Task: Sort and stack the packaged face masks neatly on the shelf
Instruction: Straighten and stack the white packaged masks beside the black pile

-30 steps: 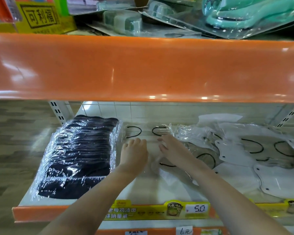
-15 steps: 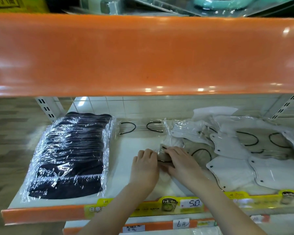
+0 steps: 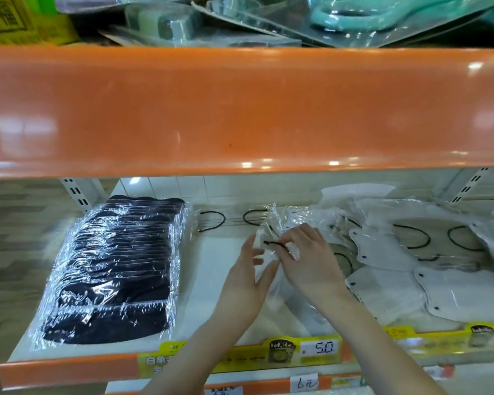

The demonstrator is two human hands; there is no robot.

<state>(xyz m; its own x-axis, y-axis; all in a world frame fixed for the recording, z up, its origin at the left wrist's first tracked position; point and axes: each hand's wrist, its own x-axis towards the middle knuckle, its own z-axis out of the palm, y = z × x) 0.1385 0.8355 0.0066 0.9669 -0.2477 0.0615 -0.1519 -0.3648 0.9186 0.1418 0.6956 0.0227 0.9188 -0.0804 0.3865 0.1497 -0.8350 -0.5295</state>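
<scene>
Both hands meet at mid-frame over the white shelf [image 3: 220, 283] w/ the orange front lip. Right hand [image 3: 311, 263] pinches a clear-plastic packaged white face mask [image 3: 264, 243] near its thin black ear loop, grip narrow, fingertips curled on the wrapper. Left hand [image 3: 245, 280] stands edge-on just beside it, fingers straight & loosely spread, grip wide, touching the wrapper's left side. The pkg sits a little above the shelf surface, btwn the two piles.

Left part of the frame: a neat stack of black masks in shiny clear wrap [image 3: 111, 269], overlapping front to back. Right part: a loose heap of white packaged masks w/ black ear loops [image 3: 411, 266], lying at mixed angles, some overlapping. Behind the hands, one flat clear pack [image 3: 228, 220] lies alone w/ two black loops showing.

Along the bottom, a yellow price strip [image 3: 319, 349] reads 5.0. Top of frame: the orange edge of the upper shelf [image 3: 240, 109].
</scene>
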